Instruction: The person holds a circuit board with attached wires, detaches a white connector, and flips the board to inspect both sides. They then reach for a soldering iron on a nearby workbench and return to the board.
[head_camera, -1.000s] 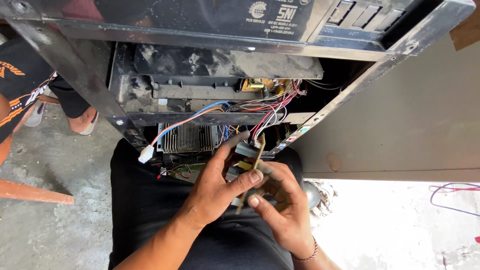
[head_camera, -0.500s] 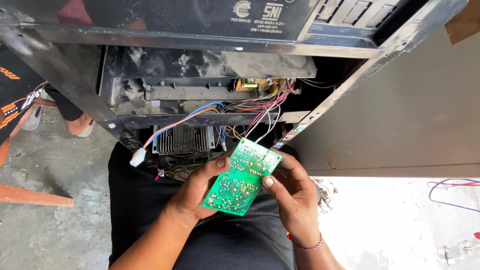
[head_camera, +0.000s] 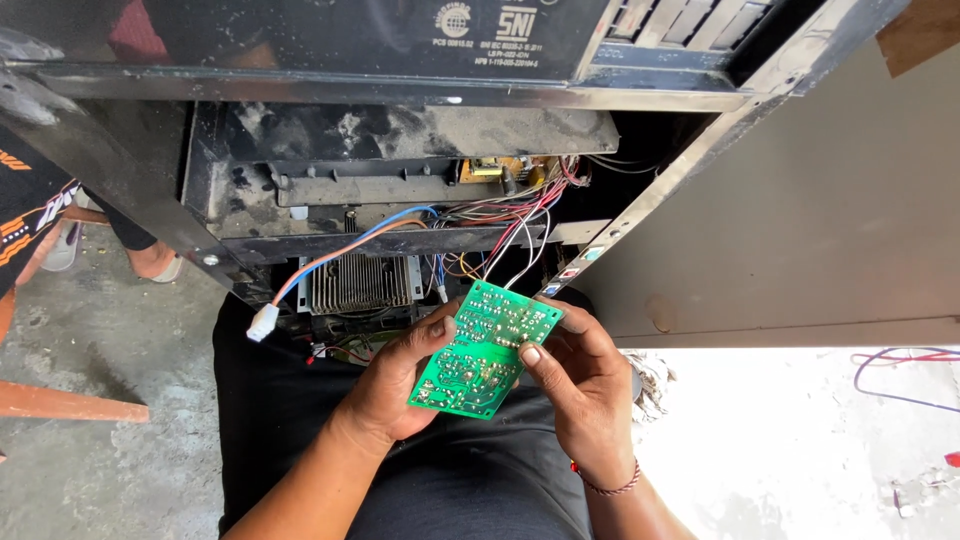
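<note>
Turned flat since a second ago, the green circuit board now shows its solder side, our left hand and right hand pinching its edges.

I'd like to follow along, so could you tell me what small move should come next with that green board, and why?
Probably tilt the green circuit board closer to inspect its solder side: both the left hand and right hand grip its edges, solder joints facing up, and it is out of the open appliance.

Bright, sharp daylight; floor overexposed at lower right.
</note>
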